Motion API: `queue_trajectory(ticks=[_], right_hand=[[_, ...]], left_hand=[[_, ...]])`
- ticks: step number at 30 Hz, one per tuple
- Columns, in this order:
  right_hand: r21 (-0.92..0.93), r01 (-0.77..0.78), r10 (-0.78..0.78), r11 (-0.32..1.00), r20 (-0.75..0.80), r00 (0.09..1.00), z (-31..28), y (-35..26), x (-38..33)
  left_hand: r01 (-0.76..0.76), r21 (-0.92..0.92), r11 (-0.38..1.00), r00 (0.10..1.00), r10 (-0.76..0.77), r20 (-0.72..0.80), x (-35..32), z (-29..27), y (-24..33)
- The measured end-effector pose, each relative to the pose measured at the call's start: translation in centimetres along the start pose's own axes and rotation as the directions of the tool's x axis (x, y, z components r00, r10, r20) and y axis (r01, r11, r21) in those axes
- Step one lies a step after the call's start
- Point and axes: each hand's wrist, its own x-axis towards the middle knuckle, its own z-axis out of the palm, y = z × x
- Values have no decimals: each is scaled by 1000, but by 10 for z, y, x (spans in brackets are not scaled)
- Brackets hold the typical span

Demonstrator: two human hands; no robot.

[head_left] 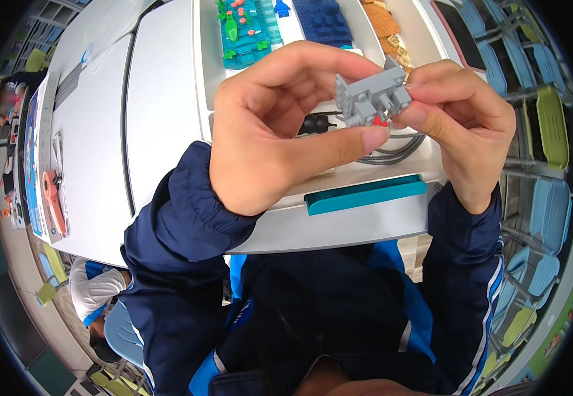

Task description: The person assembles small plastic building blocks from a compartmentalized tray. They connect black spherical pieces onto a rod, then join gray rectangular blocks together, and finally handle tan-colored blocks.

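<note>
Between my two hands, above an open white tray [286,200], is a small grey assembly of building bricks [373,94] with a bit of red on its underside. My left hand [266,125] curls round its left side, thumb below and index finger along the top. From the right, my right hand [461,115] pinches its end between thumb and fingertips. Beneath my hands a coiled grey cable [398,153] and a black ribbed part [315,124] lie in the tray, partly hidden.
Farther back in the tray are a teal brick plate [273,33] with green plants, dark blue bricks [326,23] and orange-brown bricks [380,26]. A teal handle [365,195] is on its front. Left on the table lies an orange tool [53,198]. Chairs [550,129] line the right.
</note>
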Motion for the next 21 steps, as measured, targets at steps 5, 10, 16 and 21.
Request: queue_trajectory(ticks=[5, 10, 16, 21], right_hand=[[-31, 26, -27, 999, -22, 999, 2, 1, -4], [-142, 102, -100, 985, 19, 995, 0, 3, -4], [-222, 40, -31, 974, 43, 999, -9, -1, 0], [-565, -72, 235, 822, 222, 946, -41, 2, 9]], left_hand=[[-19, 65, 998, 999, 17, 32, -1, 0, 3], [-52, 176, 983, 997, 41, 65, -2, 0, 5], [-39, 138, 990, 998, 31, 55, -2, -1, 2], [44, -119, 992, 996, -52, -70, 3, 3, 6]])
